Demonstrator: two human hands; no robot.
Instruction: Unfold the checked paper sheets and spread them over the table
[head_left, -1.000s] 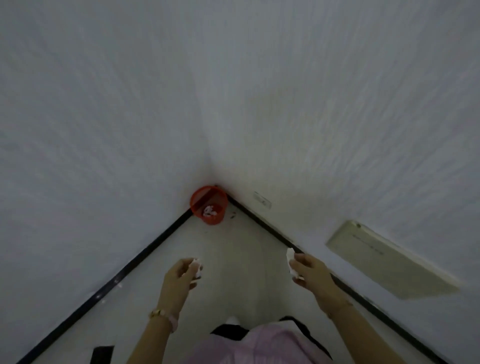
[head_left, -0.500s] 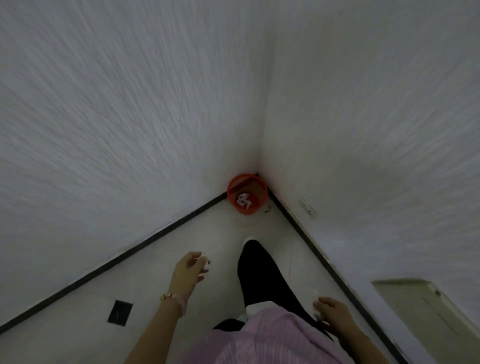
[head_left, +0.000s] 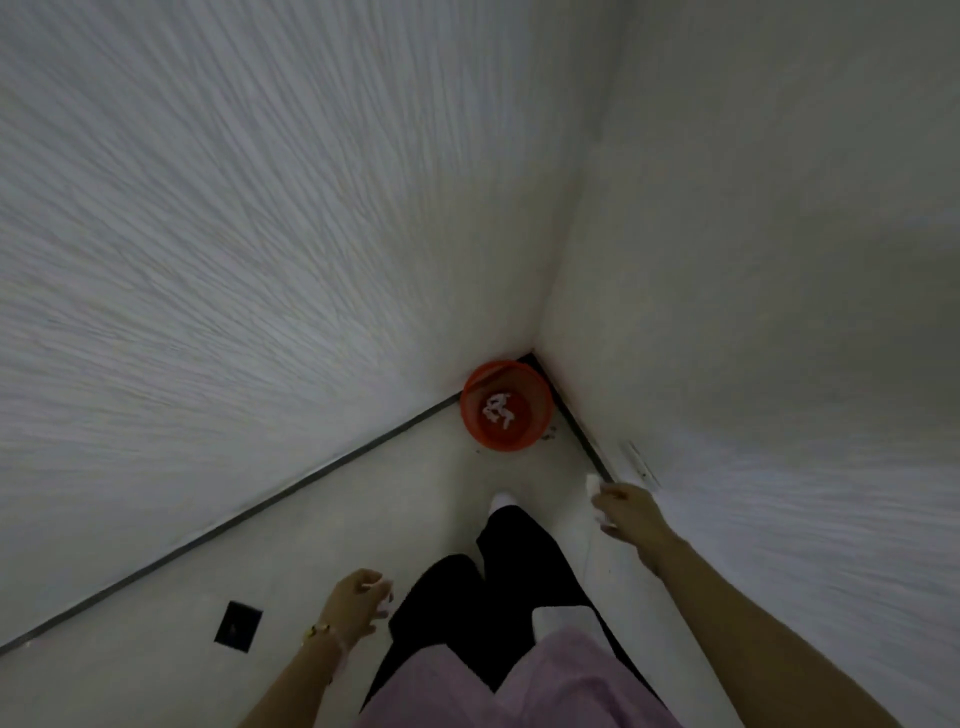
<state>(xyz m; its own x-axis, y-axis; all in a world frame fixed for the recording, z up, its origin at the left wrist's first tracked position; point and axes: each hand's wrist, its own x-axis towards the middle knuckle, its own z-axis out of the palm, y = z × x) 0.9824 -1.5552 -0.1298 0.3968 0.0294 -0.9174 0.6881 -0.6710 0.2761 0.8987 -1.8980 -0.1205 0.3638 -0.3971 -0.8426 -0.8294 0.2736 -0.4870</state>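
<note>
The person stands on a pale floor (head_left: 363, 519) and faces the corner of two white walls. In this corner, on the floor and close against both walls, is a round red bin (head_left: 524, 436). Some crumpled white paper scraps (head_left: 498, 408) lie on its bottom.

The two hands are well apart, one on each side of the legs. The left hand (head_left: 358, 597) is low and near the left leg; its fingers are curled around a small white paper piece (head_left: 385, 604). A gold bracelet (head_left: 317, 630) is on this wrist. The right hand (head_left: 628, 512) is stretched forward beside the right wall and pinches another white paper piece (head_left: 592, 484) at the fingertips. The view is too blurred to tell if these pieces are checked.

The black trousers (head_left: 519, 571) and one white shoe tip (head_left: 504, 500) point to the bin. A pink garment (head_left: 545, 686) is at the bottom edge. A black square plate (head_left: 238, 626) sits in the floor on the left.
</note>
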